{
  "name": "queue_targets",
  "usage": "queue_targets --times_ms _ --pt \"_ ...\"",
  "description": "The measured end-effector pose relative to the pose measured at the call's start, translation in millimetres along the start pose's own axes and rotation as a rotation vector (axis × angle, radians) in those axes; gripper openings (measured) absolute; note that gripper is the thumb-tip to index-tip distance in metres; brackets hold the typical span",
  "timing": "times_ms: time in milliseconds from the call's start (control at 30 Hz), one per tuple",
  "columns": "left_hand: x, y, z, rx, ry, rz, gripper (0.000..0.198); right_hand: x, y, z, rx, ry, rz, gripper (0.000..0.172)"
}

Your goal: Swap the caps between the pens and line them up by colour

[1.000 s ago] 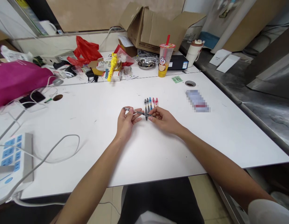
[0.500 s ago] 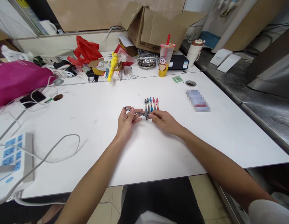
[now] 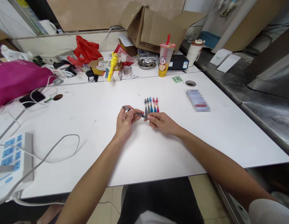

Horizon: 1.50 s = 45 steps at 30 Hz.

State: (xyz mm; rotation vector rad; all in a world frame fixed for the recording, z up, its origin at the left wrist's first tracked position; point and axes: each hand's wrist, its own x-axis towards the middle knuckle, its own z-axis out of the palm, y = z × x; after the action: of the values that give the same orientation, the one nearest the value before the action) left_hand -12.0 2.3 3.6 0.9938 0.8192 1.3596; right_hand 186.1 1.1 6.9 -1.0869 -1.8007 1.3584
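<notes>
Front tabletop edge (image 3: 158,179) well below hands (image 3: 124,123) (image 3: 163,123) pinching pen (image 3: 135,112)

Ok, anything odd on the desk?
One pen is out of the row of pens, pinched in the left hand with its end at the right hand. The packet to the right is pixelated, so it's unreadable. Nothing looks spilled.

The left grip (image 3: 125,122) pinches a slim dark pen (image 3: 136,113) near its pointed end, between thumb and fingers, and the right grip (image 3: 161,123) holds its other end. Just beyond lie five retractable pens (image 3: 151,105), side by side on the white bench (image 3: 88,161), in grey, blue and red. A bubble-tea cup (image 3: 165,56) stands well behind them.
</notes>
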Motion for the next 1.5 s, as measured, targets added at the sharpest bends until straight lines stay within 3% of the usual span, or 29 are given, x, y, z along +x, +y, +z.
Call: queue_targets --times_ms 167,267,400,567,700,900,1033,1233,1500 --pt "-0.8 0.3 1.1 -0.014 -0.002 -0.026 0.041 0.1 -1.4 2.3 0.073 -0.009 0.046 0.035" --pt "-0.3 -3.1 1.6 -0.032 0.053 -0.037 0.053 -0.7 -3.2 3.9 0.128 -0.027 0.068 0.036" --pt "2.0 -4.1 -1.5 -0.032 0.125 -0.004 0.057 1.2 -0.8 -3.1 0.094 0.124 0.003 0.036" --pt "3.4 -0.1 -5.3 0.031 0.113 -0.028 0.04 4.5 9.6 -24.1 -0.094 0.342 -0.026 0.034" --pt "3.4 0.6 -6.3 0.054 0.076 -0.046 0.039 4.9 15.2 -37.8 -0.383 0.439 0.02 0.029" --pt "4.7 2.2 -8.8 0.148 0.036 -0.096 0.047 6.6 18.3 -41.3 -0.756 0.395 0.275 0.03" --pt "10.1 8.1 -10.6 0.27 0.072 -0.213 0.027 8.7 17.6 -37.8 -0.842 0.334 0.355 0.034" --pt "50.7 11.4 -8.7 0.526 0.087 -0.332 0.006 9.6 13.0 -35.9 -0.874 0.281 0.391 0.029" --pt "121.8 -17.2 -7.3 0.68 0.141 -0.383 0.025 11.1 9.4 -33.9 -0.95 0.232 0.435 0.03"
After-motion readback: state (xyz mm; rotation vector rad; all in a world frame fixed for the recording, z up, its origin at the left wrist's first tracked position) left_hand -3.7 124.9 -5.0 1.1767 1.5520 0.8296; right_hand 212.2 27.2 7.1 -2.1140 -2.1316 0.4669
